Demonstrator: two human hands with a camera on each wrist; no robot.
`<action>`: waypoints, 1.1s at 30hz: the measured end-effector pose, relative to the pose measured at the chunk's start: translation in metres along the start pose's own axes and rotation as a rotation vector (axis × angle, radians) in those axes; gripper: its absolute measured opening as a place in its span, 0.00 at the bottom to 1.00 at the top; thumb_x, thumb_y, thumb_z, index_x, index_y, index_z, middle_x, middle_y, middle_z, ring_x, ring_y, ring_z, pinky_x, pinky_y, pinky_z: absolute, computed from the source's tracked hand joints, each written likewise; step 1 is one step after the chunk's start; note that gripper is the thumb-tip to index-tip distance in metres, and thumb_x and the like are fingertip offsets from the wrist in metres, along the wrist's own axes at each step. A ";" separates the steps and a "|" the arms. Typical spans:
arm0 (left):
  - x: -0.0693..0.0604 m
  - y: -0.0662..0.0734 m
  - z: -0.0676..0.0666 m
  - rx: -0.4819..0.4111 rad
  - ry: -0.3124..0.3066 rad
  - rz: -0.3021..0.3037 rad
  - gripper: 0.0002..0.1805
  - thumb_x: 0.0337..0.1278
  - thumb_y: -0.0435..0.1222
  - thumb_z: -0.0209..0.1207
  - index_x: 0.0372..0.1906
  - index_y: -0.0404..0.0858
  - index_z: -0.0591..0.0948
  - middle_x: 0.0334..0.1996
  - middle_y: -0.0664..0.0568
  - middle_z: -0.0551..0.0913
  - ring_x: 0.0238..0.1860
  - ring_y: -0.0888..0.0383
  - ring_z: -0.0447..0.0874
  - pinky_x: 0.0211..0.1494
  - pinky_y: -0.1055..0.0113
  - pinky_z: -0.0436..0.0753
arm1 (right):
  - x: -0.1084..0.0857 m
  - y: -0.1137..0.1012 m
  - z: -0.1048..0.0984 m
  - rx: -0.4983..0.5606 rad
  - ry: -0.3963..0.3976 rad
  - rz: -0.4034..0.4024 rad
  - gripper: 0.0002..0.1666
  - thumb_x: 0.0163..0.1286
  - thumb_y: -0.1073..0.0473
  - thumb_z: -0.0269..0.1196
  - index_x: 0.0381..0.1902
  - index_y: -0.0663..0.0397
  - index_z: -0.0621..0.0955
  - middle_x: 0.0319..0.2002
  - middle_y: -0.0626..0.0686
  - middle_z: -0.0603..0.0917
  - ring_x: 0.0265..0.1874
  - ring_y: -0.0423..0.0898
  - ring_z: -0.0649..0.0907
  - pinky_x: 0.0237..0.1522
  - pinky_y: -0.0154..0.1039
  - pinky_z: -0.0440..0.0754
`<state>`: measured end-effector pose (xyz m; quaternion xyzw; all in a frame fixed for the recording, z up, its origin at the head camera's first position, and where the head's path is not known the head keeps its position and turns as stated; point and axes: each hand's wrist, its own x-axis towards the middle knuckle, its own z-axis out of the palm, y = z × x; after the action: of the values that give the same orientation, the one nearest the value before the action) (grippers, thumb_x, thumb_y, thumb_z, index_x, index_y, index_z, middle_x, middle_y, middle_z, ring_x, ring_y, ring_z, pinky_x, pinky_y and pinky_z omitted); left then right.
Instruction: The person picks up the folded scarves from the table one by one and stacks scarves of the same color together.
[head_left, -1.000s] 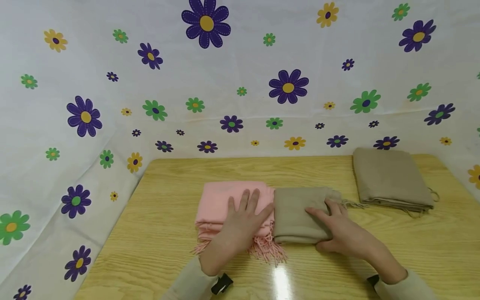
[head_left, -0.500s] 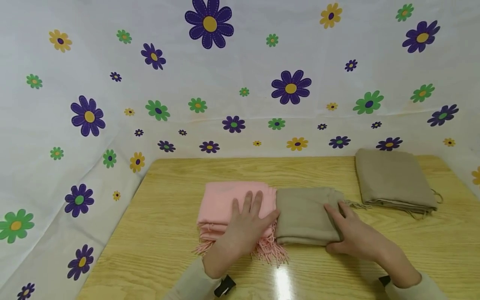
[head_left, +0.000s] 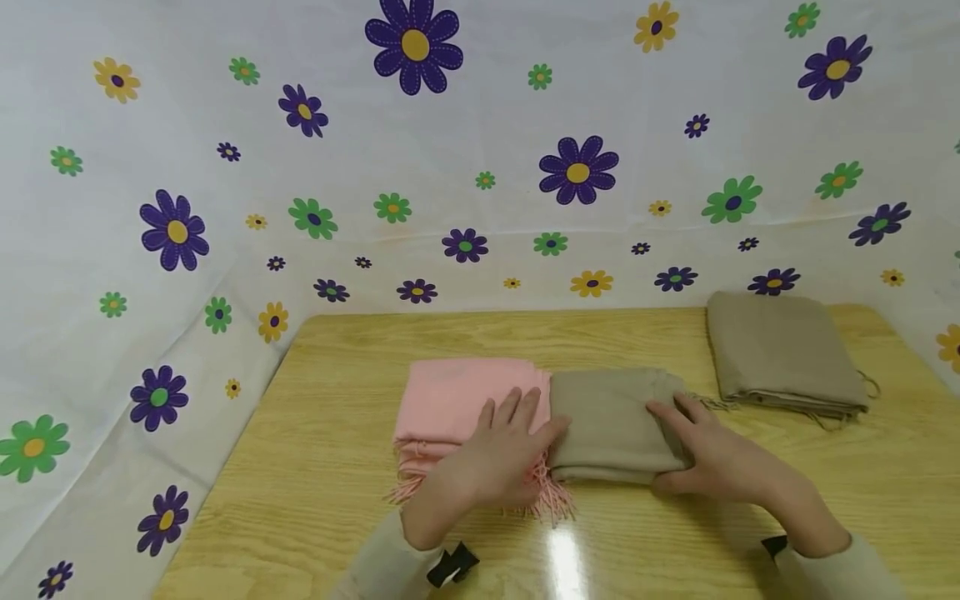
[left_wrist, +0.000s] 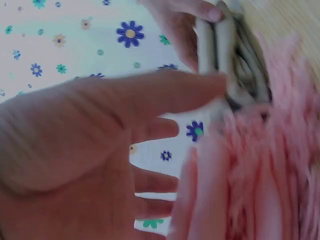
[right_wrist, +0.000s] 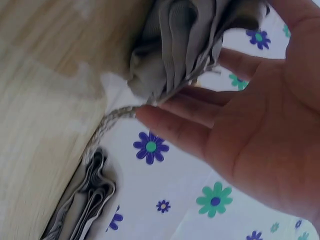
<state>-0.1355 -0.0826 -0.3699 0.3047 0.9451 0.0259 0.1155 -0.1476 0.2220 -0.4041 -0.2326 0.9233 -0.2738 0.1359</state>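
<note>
A folded pink scarf [head_left: 457,404] with fringe at its front lies on the table. My left hand [head_left: 491,462] is over its right part, fingers spread, thumb reaching across to the neighbouring scarf. A folded khaki scarf [head_left: 607,421] lies against the pink one's right side. At its right edge is my right hand [head_left: 720,462], with the thumb at the front corner and the fingers along the side. In the right wrist view, those fingers [right_wrist: 175,130] look fairly straight beside the khaki layers [right_wrist: 185,45]. The left wrist view shows pink folds and fringe [left_wrist: 265,170] beside my left hand.
Another folded khaki-brown scarf [head_left: 783,354] sits at the back right, with loose threads on its right edge. Behind the wooden table [head_left: 315,417] hangs a white cloth [head_left: 480,108] printed with flowers, which also runs down the left side.
My left hand has slid a little right across the pink scarf, its thumb now over the khaki one. My right hand has shifted right, off the khaki scarf's top to its edge.
</note>
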 end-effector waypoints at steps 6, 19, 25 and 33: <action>0.016 0.018 -0.008 -0.171 0.108 0.138 0.44 0.65 0.48 0.61 0.80 0.48 0.52 0.77 0.36 0.50 0.76 0.39 0.50 0.73 0.41 0.58 | -0.007 0.010 -0.016 0.042 0.012 -0.050 0.53 0.62 0.37 0.68 0.74 0.59 0.61 0.70 0.77 0.53 0.66 0.77 0.62 0.56 0.70 0.69; 0.094 0.078 -0.008 -0.901 0.246 0.078 0.40 0.64 0.36 0.58 0.77 0.48 0.55 0.73 0.42 0.57 0.61 0.53 0.74 0.47 0.71 0.78 | -0.021 0.043 -0.051 0.012 0.152 0.016 0.42 0.73 0.50 0.61 0.73 0.67 0.59 0.66 0.76 0.60 0.61 0.75 0.68 0.51 0.69 0.73; 0.131 0.096 -0.013 -0.967 0.246 -0.019 0.40 0.62 0.36 0.60 0.77 0.49 0.56 0.70 0.42 0.60 0.59 0.52 0.76 0.45 0.68 0.77 | -0.021 0.061 -0.067 -0.003 0.170 0.067 0.41 0.75 0.50 0.59 0.74 0.69 0.57 0.65 0.80 0.58 0.59 0.79 0.67 0.50 0.72 0.71; 0.172 0.112 -0.015 -0.896 0.239 -0.108 0.40 0.61 0.39 0.61 0.76 0.49 0.56 0.66 0.40 0.63 0.52 0.53 0.76 0.46 0.63 0.76 | -0.020 0.079 -0.080 0.024 0.253 0.073 0.38 0.76 0.57 0.58 0.71 0.74 0.58 0.64 0.83 0.57 0.60 0.78 0.62 0.53 0.73 0.66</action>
<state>-0.2104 0.1086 -0.3771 0.1700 0.8619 0.4604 0.1274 -0.1888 0.3259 -0.3818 -0.1609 0.9375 -0.3070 0.0312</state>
